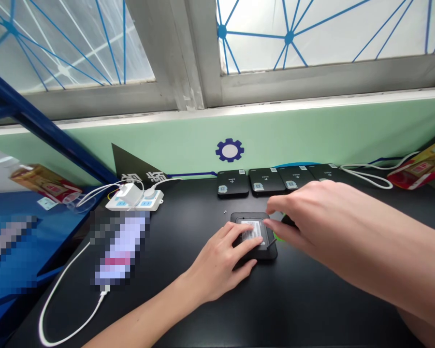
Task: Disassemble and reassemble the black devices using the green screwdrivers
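A small black, flat device (pixel 266 234) with a white label (pixel 251 226) lies face down on the dark desk. My left hand (pixel 226 256) rests over it, fingers stretched out and spread across the label, thumb by the lower edge. Just above the device's right side is my right hand (pixel 302 217), thumb and forefinger bent towards each other. Its curled fingers close around a black-and-green screwdriver (pixel 287 221), mostly hidden by the hand. A thin dark bar crosses the device's lower right corner. Tiny metal pieces, likely screws (pixel 224 211), lie off its upper left.
Several similar black devices (pixel 232 184) stand in a row against the green wall. To the left are a white power strip (pixel 152 199) with plugs, a blurred-out phone (pixel 121 256) and its white cable (pixel 45 309). Drink bottles (pixel 39 181) lie at both sides.
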The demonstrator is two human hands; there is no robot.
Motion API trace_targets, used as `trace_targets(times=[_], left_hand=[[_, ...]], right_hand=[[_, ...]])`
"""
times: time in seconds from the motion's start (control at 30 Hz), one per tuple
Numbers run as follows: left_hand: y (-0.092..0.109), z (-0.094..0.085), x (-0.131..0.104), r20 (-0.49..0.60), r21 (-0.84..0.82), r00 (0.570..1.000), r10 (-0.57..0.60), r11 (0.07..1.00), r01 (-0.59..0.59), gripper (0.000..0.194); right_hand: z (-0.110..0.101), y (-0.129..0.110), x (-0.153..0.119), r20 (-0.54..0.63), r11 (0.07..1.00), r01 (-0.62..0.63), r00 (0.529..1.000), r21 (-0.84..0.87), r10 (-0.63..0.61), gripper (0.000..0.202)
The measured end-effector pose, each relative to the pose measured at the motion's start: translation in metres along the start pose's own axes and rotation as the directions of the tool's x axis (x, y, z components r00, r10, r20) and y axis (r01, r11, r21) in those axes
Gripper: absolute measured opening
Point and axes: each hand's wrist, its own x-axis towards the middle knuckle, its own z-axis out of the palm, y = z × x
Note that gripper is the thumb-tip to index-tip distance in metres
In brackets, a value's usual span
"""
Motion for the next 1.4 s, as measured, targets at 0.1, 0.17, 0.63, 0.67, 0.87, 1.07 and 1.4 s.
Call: trace_targets(times=[0.1,0.17,0.63,0.67,0.87,1.07,1.4], left_hand=[[0.0016,0.0002,0.0002,0.001,0.012,1.0,-0.002,1.0,0.002,0.042],[0.0016,0.0006,0.0004,-0.01,0.016,1.0,0.004,1.0,-0.004,0.043],[-0.0001,0.0003,0.0008,0.004,0.003,1.0,-0.013,1.0,0.013,0.042],[0.0001,0.0,0.0012,0.008,0.001,1.0,-0.017,1.0,0.017,0.043],[-0.0002,-0.0002,0.0017,-0.009,-0.009,1.0,0.003,1.0,-0.003,0.04],[-0.0026,0.0004,0.0009,0.005,-0.026,1.0,-0.001,1.0,0.001,0.039],[-0.0041,0.0013,0.0014,0.002,-0.041,1.0,0.007,0.999,-0.007,0.042]], right_hand=[[-0.0023,-0.0031,0.0007,0.031,0.994,0.088,0.995,0.061,-0.09,0.01],[-0.0037,-0.0049,0.0014,0.042,0.99,0.115,0.992,0.086,-0.119,0.008],[-0.007,-0.0012,0.0015,0.034,0.988,0.084,0.995,0.127,-0.089,0.014],[-0.0073,-0.0019,0.0015,0.03,0.986,0.096,0.994,0.137,-0.101,0.014],[-0.0056,0.0004,-0.0031,0.013,0.997,0.049,0.999,0.058,-0.05,0.015],[-0.0055,0.0021,-0.0053,0.011,0.988,0.099,0.995,0.119,-0.101,0.02],[-0.0023,0.0003,-0.0041,-0.018,0.997,0.079,0.997,0.009,-0.079,0.022]])
